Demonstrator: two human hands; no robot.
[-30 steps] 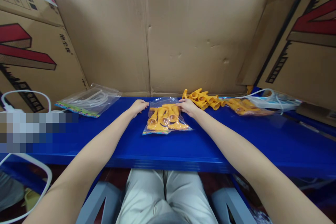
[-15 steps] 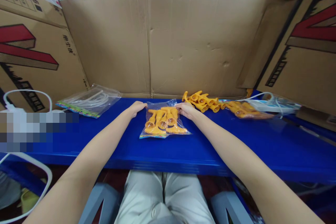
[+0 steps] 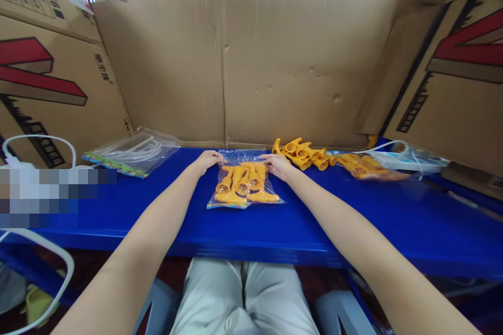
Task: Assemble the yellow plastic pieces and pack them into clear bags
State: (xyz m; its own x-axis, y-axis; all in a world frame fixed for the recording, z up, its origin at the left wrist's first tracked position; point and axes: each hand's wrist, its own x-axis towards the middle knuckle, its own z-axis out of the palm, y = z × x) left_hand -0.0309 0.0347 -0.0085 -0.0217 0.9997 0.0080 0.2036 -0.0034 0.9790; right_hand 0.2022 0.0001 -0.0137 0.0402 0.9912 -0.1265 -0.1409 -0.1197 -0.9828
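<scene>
A clear plastic bag (image 3: 243, 156) lies on the blue tabletop in front of me. Inside it are several orange-yellow plastic pieces (image 3: 239, 180), hollow and flared like small horns, some with a crossbar end. My left hand (image 3: 208, 161) pinches the bag's far left corner. At the far right corner, my right hand (image 3: 277, 165) grips the bag's edge between thumb and fingers. The far end of the bag is spread flat between both hands, and a colourful printed strip runs along its near edge.
Loose orange-yellow pieces (image 3: 304, 153) are heaped behind my right hand, beside another filled bag (image 3: 367, 166). A bag of white tubing (image 3: 143, 149) lies at left. Cardboard boxes (image 3: 43, 73) and a cardboard panel (image 3: 298, 68) enclose the blue table (image 3: 330, 220). A white cable hangs at far left.
The bag's far end has been drawn out flatter and straighter between my hands. My left hand has shifted slightly inward over its corner; the orange-yellow pieces stay inside.
</scene>
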